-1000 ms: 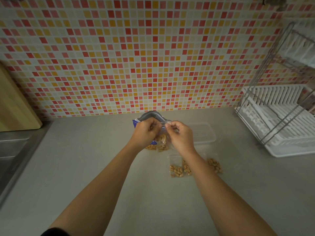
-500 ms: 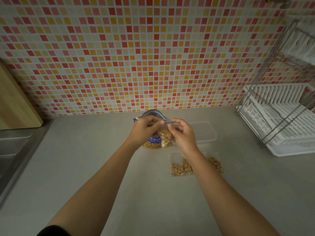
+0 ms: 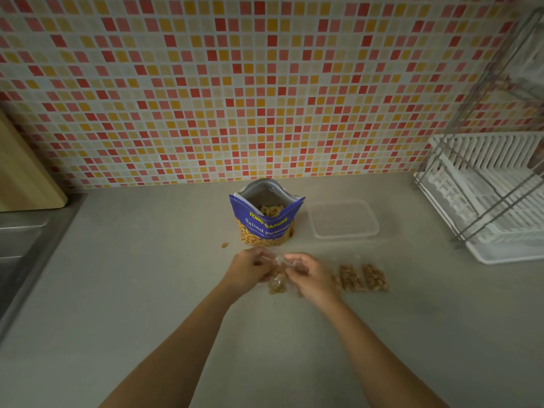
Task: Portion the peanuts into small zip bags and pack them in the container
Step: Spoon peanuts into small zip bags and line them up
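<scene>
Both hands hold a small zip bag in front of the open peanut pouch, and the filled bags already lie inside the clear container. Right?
No: the head view shows the filled bags on the counter beside the right hand, outside the clear container. The rest holds.

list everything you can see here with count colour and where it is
peanut bag: one, blue, open, at the back of the counter
container: one, clear, right of the peanut bag
filled zip bags: at least two, clear, right of the hands
held zip bag: one, clear, between both hands
loose peanut: one, tan, left of the peanut bag
dish rack: one, white, far right
cutting board: one, wooden, far left
sink: one, steel, left edge
left hand, right hand: both pinching the held zip bag
</scene>
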Demonstrator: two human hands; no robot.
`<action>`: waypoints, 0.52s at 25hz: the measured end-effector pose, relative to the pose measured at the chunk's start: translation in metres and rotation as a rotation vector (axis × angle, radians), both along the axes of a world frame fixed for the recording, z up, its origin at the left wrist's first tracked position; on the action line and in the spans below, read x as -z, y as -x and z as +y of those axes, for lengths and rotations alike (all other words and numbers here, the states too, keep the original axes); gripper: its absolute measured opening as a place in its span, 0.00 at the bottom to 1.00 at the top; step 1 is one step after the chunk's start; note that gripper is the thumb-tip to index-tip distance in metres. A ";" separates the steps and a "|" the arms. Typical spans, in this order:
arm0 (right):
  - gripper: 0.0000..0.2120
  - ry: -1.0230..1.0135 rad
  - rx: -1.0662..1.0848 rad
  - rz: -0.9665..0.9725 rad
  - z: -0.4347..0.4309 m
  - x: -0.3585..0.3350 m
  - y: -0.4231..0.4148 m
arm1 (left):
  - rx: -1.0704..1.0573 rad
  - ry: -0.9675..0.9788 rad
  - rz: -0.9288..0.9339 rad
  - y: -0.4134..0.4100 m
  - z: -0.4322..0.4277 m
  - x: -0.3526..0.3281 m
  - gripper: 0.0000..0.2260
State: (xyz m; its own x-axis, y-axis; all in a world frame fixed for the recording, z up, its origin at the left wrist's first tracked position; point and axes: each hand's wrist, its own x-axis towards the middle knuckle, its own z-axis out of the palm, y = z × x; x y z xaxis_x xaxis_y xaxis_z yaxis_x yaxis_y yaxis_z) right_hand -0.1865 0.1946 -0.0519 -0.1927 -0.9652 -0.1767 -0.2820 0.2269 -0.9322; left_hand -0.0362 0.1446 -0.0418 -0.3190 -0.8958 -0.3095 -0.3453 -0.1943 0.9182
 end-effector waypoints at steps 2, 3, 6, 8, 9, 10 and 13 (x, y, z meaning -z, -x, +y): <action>0.12 -0.036 -0.004 0.144 -0.010 0.013 -0.005 | -0.087 -0.101 -0.015 0.003 0.000 0.018 0.11; 0.13 -0.054 -0.007 0.229 -0.015 0.018 -0.006 | -0.114 -0.115 -0.042 0.005 -0.001 0.024 0.15; 0.15 -0.107 -0.034 0.434 -0.025 0.032 -0.009 | -0.128 -0.025 -0.225 0.009 -0.004 0.038 0.18; 0.17 -0.119 -0.066 0.527 -0.029 0.037 -0.009 | -0.117 0.037 -0.320 0.013 -0.004 0.041 0.17; 0.18 -0.122 -0.082 0.566 -0.030 0.038 -0.010 | -0.119 0.056 -0.345 0.014 -0.005 0.043 0.16; 0.18 -0.121 -0.099 0.602 -0.032 0.038 -0.010 | -0.120 0.071 -0.366 0.015 -0.006 0.046 0.16; 0.18 -0.095 -0.140 0.668 -0.035 0.037 -0.008 | -0.124 0.120 -0.393 0.017 -0.006 0.046 0.17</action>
